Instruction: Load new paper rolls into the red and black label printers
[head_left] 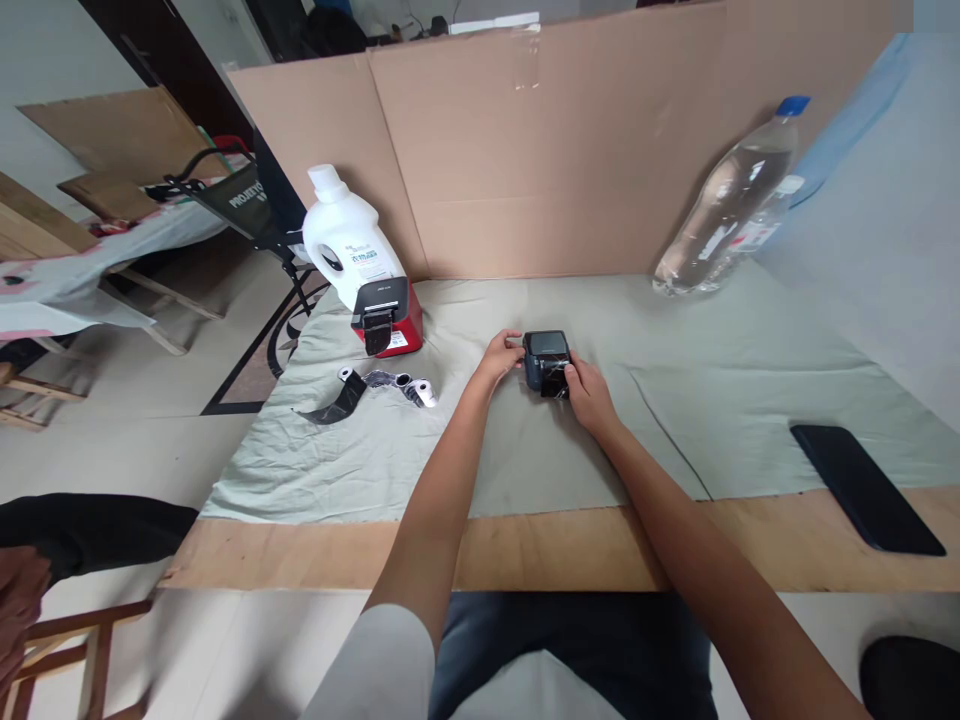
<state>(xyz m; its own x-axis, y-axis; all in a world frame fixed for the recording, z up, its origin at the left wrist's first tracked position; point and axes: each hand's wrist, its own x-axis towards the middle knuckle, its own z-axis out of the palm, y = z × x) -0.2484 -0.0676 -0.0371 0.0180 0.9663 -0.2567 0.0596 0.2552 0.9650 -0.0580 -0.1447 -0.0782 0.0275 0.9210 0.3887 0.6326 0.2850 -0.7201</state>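
Observation:
A small dark label printer [546,352] with a strip of glossy black film [555,380] on its front sits on the green cloth in front of me. My right hand [591,393] grips its right side, thumb on the film's edge. Close by the printer's left side is my left hand [504,357], its fingers apart; whether the fingertips touch the casing is hard to tell. Off to the left lie small rolls with black film [345,400] and crumpled clear wrap. Behind them stands a red and black box-shaped device [401,320] with black film hanging from its front.
A white jug [356,245] leans behind the red device, against a cardboard wall [540,170]. Two clear plastic bottles, one with a blue cap [739,190], lean at the back right. A black phone-like slab [866,488] lies across the wooden edge [540,550] at right.

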